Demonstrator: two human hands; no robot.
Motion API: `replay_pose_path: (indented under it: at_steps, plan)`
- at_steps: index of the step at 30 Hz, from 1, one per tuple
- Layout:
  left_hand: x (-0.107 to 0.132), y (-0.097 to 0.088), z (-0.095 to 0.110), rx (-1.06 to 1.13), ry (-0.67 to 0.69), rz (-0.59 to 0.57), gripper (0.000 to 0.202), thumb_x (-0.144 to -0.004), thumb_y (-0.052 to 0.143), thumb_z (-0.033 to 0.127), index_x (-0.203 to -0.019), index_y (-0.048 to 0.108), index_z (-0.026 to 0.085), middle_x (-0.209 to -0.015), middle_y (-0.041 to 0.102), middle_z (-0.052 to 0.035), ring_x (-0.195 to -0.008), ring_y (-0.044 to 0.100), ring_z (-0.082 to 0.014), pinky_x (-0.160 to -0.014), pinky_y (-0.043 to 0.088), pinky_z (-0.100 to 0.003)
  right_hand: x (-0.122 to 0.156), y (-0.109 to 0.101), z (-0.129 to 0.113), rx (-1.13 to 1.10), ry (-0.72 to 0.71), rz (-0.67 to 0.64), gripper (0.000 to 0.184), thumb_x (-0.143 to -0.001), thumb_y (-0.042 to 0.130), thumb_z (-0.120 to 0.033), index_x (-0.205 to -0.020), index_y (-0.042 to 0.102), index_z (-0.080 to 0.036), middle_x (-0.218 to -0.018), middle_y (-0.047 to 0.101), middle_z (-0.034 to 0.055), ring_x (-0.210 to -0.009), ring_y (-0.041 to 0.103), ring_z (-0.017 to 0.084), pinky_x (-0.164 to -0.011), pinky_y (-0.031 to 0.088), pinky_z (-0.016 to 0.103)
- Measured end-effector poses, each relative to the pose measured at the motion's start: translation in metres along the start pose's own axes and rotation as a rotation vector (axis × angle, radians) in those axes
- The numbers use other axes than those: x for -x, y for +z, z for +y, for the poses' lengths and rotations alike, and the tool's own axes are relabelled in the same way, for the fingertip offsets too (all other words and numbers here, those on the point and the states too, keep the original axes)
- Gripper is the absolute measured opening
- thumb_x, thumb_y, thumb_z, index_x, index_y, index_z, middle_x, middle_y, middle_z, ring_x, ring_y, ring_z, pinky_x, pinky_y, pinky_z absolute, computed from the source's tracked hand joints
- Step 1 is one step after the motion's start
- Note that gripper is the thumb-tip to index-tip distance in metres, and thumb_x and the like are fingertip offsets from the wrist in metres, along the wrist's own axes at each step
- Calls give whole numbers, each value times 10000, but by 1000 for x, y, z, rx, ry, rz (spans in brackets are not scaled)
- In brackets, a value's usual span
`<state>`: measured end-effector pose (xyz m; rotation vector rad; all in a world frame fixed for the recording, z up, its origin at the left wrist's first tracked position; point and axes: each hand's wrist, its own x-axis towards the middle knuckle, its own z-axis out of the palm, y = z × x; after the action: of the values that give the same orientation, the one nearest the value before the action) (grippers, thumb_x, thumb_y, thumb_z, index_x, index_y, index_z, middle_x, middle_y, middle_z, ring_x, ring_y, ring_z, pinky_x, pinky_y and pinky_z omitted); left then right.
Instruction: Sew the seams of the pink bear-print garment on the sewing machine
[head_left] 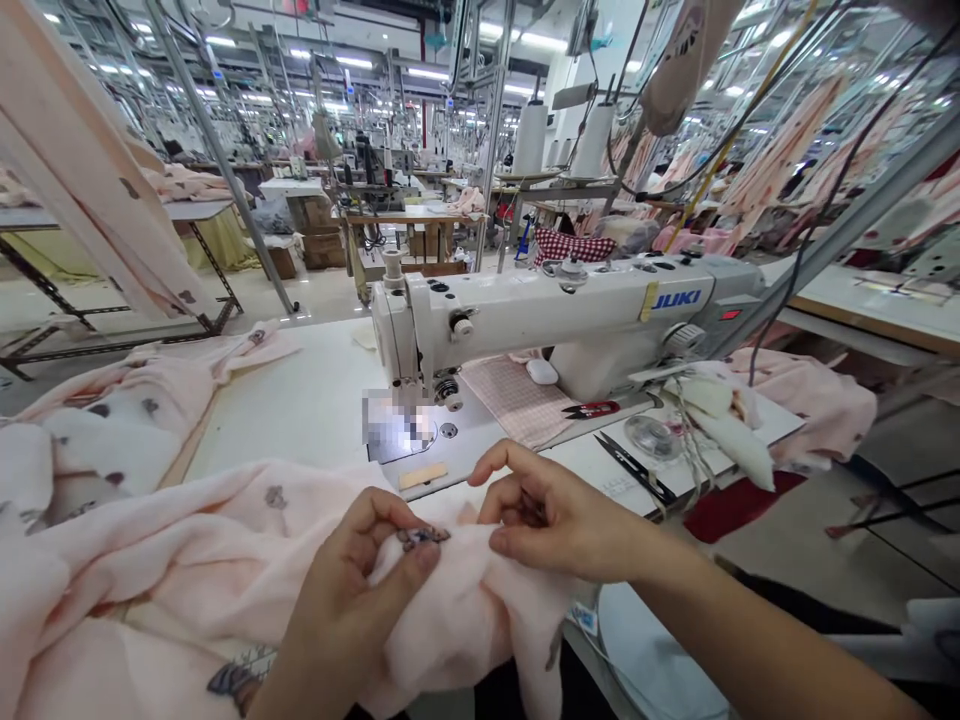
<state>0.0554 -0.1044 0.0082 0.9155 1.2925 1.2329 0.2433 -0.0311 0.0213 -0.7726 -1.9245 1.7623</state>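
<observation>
A pale pink printed fabric (187, 560) lies bunched across the sewing table in front of me. My left hand (352, 590) pinches a fold of it between thumb and fingers, near a small dark printed motif. My right hand (547, 515) is closed on the same fold just to the right, fingers curled. Both hands sit in front of the white JUKI sewing machine (570, 310), a short way from its needle plate (409, 435).
Red thread snips (592, 408) and black scissors (637, 468) lie on the table right of the machine, beside checked pink cloth (517, 400). More pink fabric piles at the left (112, 420) and right (810, 400). Other workstations fill the factory hall behind.
</observation>
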Motion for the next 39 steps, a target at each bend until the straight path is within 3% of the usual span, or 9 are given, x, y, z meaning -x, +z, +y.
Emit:
replay_pose_path:
  at_steps: [2,5,9,15,19,23,32,36,39]
  plan:
    - [1,0,-1,88,-35,7,284,-687,732,356,-808,509,228,-740,653,23,-656,558,-115,-599,438,-196,-1,-5,2,35,13,-44,291,-815,554,-144,-1065,417,-202,-827,595,-29,-550,383,52,-508,307,173]
    - [1,1,-3,15,36,17,188,-735,668,361,-773,558,214,-772,641,15,-721,566,-121,-647,440,-199,3,-7,-3,357,-16,11,296,-861,586,-255,-1107,429,-207,-884,584,-8,-612,428,81,-557,357,205]
    - [0,5,-3,-85,6,35,173,-709,657,346,-782,583,208,-764,643,15,-718,576,-133,-651,435,-216,8,-4,-21,691,-237,135,143,-948,398,-187,-1066,480,-193,-968,522,51,-801,498,139,-715,429,273]
    - [0,13,-3,-28,-51,20,374,-677,677,306,-934,408,258,-771,646,41,-679,597,-135,-619,450,-240,0,1,-19,1119,-547,204,241,-891,449,-88,-927,666,-185,-751,506,29,-676,453,147,-573,325,260]
    - [-1,11,-3,-90,-50,-5,407,-691,663,294,-967,364,275,-776,641,49,-663,587,-128,-603,444,-236,-7,2,-14,1228,-584,196,222,-901,470,-120,-827,673,-175,-732,547,36,-687,455,159,-596,310,289]
    - [-1,8,-4,-90,-45,-41,371,-725,638,300,-962,354,279,-789,639,57,-663,568,-112,-621,434,-229,-8,1,-21,1126,-578,102,223,-859,499,-72,-829,689,-183,-739,573,33,-694,482,154,-593,328,278]
    - [-1,12,-4,-63,-23,-79,393,-711,654,307,-967,358,264,-713,619,59,-627,532,-105,-600,412,-211,-13,1,-17,413,-473,-79,125,-879,598,-164,-958,694,-146,-798,594,33,-718,565,115,-653,453,229]
    - [-7,9,-12,-254,27,-48,307,-734,592,292,-964,392,262,-678,590,68,-603,522,-115,-583,384,-221,-15,8,-10,291,-503,74,131,-896,565,-211,-814,649,-152,-774,580,27,-729,562,127,-675,460,253]
    - [-12,5,-21,-463,128,15,247,-766,534,290,-977,409,266,-686,571,64,-625,543,-144,-630,389,-262,-14,12,-10,173,-501,185,129,-928,513,-225,-846,592,-165,-850,615,49,-803,584,144,-735,466,289]
